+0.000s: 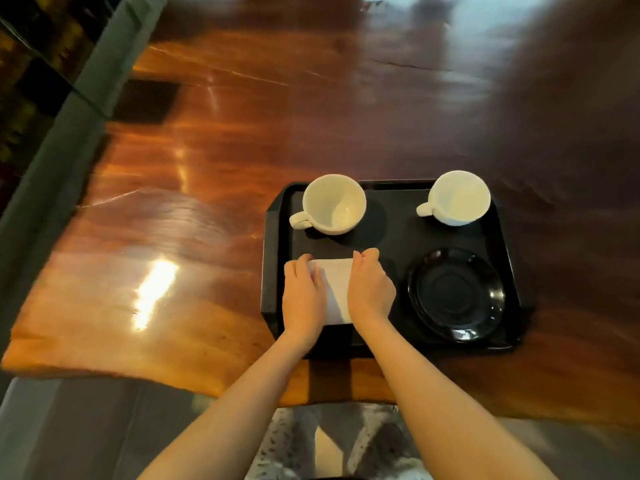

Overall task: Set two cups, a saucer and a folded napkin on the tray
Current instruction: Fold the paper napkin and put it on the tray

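Observation:
A black rectangular tray (398, 237) lies on the wooden table near its front edge. Two empty white cups stand at the tray's far side: one at the back left (332, 203), one at the back right (459, 197), each with its handle pointing left. A black saucer (456, 294) rests at the tray's front right. A folded white napkin (336, 289) lies at the front left of the tray. My left hand (303, 296) presses on its left edge and my right hand (370, 289) holds its right edge, so part of the napkin is hidden.
The glossy reddish wooden table (207, 202) stretches far to the left and back, with bright light glare on it. A grey floor and a patterned cloth on my lap (332, 445) lie below the table's front edge.

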### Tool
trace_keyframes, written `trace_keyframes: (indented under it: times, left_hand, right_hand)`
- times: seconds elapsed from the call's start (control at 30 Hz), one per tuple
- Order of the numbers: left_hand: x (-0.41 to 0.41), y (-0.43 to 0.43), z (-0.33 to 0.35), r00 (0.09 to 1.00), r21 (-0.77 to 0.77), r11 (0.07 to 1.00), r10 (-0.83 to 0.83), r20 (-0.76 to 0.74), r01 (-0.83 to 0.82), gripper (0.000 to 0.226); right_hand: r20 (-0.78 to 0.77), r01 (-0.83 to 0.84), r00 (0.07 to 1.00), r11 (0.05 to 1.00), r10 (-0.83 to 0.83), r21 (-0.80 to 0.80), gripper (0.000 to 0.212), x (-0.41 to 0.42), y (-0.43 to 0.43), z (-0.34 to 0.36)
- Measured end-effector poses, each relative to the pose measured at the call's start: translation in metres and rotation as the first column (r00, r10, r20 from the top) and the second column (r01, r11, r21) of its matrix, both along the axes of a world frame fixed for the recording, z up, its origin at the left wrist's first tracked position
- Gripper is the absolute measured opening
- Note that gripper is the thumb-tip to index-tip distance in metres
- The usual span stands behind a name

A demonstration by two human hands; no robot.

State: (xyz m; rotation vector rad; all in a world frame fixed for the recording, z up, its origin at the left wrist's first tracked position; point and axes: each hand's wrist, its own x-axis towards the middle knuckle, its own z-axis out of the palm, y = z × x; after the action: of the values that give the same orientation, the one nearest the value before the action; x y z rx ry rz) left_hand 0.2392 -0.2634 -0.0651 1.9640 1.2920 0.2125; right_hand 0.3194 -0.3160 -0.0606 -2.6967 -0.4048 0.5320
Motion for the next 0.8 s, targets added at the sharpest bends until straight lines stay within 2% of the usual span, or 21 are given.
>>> trace_keyframes:
  times: [0.1,0.27,0.43,0.53,0.63,0.8]
  left_hand:
    - [-0.009,-0.011,-0.006,0.996,0.109,0.990,-0.094,0.009,0.092,0.046]
    - [-0.014,-0.020,-0.013,0.975,0.241,0.946,-0.202,-0.092,0.219,0.060]
    - [-0.014,-0.011,-0.028,0.875,0.333,0.816,-0.390,-0.286,0.472,0.054]
    - [-0.014,-0.008,-0.033,0.858,0.316,0.811,-0.389,-0.335,0.492,0.051]
    - [-0.012,-0.007,-0.031,0.849,0.321,0.801,-0.396,-0.351,0.506,0.051]
    - [-0.013,0.000,-0.028,0.839,0.314,0.793,-0.409,-0.358,0.521,0.052]
  right_hand:
    - [0.079,-0.004,0.997,0.999,0.008,-0.054,0.034,-0.001,0.001,-0.004]
    - [0.201,-0.028,0.978,0.994,0.049,-0.107,0.030,-0.004,0.000,-0.010]
    - [0.209,-0.006,0.978,0.999,-0.002,0.037,0.029,0.009,-0.011,-0.010]
    - [0.188,-0.241,0.956,0.968,0.225,0.066,0.042,0.008,-0.027,-0.007]
    - [0.138,-0.453,0.880,0.890,0.455,-0.045,0.059,0.006,-0.044,-0.013]
    - [0.124,-0.459,0.878,0.887,0.462,-0.053,0.063,0.001,-0.044,-0.022]
